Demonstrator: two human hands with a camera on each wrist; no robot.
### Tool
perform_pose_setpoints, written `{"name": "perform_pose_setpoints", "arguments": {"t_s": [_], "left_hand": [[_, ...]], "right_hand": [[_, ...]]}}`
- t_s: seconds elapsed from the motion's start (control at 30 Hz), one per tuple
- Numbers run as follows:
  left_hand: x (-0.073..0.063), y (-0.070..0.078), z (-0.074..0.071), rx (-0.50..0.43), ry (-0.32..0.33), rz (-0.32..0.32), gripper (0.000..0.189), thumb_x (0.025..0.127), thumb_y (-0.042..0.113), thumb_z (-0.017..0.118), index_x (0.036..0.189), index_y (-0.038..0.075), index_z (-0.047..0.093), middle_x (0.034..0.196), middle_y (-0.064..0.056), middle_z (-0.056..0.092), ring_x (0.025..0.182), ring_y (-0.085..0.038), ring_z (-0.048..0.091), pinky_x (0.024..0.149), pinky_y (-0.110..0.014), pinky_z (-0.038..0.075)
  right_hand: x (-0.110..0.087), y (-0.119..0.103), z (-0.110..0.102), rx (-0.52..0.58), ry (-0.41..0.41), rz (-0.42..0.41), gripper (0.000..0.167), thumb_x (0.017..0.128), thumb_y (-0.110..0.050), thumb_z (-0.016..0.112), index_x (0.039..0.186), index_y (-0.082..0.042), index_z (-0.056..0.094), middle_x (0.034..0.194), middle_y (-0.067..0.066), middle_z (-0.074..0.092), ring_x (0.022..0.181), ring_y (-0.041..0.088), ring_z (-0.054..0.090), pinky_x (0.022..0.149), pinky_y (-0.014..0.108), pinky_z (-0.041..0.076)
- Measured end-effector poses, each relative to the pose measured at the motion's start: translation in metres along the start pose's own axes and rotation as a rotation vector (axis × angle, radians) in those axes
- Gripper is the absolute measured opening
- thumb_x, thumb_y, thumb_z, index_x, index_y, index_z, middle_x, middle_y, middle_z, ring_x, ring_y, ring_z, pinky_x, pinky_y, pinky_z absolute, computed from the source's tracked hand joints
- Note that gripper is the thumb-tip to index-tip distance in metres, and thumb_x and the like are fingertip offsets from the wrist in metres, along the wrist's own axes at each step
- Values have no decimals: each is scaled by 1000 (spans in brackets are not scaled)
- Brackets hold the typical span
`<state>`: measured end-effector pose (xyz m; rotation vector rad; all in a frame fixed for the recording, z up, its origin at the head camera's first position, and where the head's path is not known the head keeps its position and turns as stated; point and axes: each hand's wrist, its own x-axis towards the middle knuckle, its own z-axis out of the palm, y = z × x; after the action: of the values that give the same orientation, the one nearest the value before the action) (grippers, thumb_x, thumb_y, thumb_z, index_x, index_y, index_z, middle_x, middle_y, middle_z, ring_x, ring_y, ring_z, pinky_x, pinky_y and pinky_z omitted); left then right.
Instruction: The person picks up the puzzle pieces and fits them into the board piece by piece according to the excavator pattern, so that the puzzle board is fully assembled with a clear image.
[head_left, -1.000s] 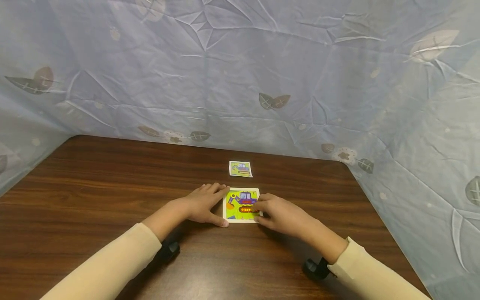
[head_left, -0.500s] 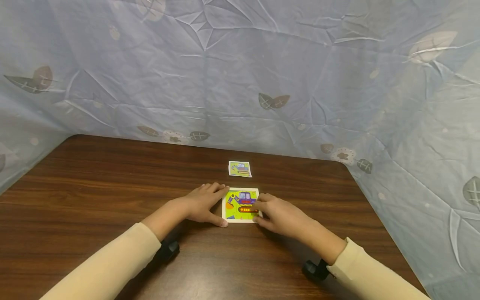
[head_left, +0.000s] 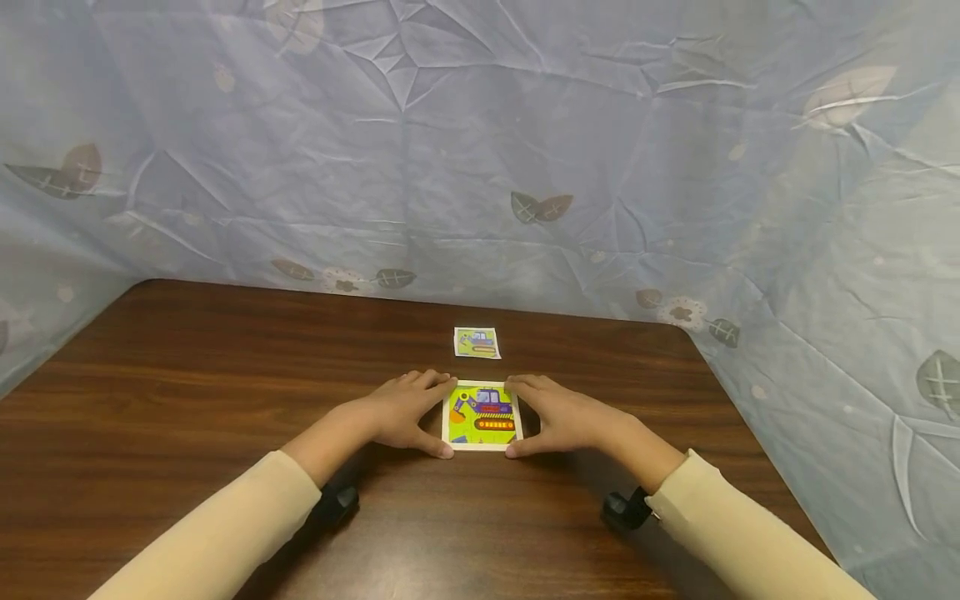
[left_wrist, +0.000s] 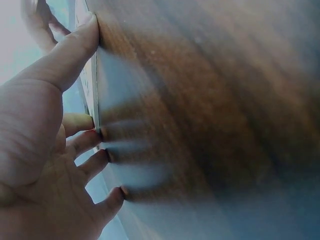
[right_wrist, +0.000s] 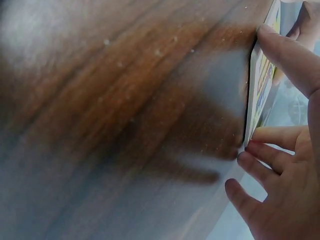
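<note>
A framed jigsaw puzzle (head_left: 483, 417) with a purple excavator on green lies flat on the brown table. My left hand (head_left: 401, 414) holds its left side, the thumb at the near corner and the index finger at the far one. On the right side my right hand (head_left: 564, 417) holds it the same way. In the left wrist view, the fingertips of the left hand (left_wrist: 45, 135) rest by the puzzle's edge, low on the table. The right wrist view shows the right thumb (right_wrist: 287, 55) against the pale frame. The picture's surface is fully visible between the hands.
Behind the puzzle lies a small paper card (head_left: 477, 342) with the same excavator picture. A pale blue-grey cloth with leaf prints (head_left: 420, 167) hangs around the back and sides of the wooden table (head_left: 225, 358). Black straps (head_left: 628, 508) circle both wrists.
My right hand has moved off the picture's right part, its fingers spreading to the puzzle's right corners. The left hand keeps its place. The view has tilted slightly.
</note>
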<state>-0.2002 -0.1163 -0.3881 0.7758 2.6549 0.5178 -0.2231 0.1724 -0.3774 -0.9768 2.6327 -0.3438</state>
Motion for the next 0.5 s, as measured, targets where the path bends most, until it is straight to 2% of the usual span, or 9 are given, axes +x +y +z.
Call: {"name": "perform_pose_setpoints", "arguments": {"t_s": [0.2,0.5], "left_hand": [[3,-1,0,24,15,-15,108,82,59,83,164,8,35,167,-14,38,155,-39,35,122,-69,33],[6,-1,3,30,40,1,107,83,62,81,165,11,34,170,-13,35,157,-40,32,121,-75,29]], "right_hand": [[-2,5,1,13,-28,28,103,83,-60,81,160,-4,41,169,15,36,157,34,36,128,53,36],[-6,12,-1,26,-31,29,99,84,-58,82,158,-4,44,170,16,35,157,36,35,128,55,34]]}}
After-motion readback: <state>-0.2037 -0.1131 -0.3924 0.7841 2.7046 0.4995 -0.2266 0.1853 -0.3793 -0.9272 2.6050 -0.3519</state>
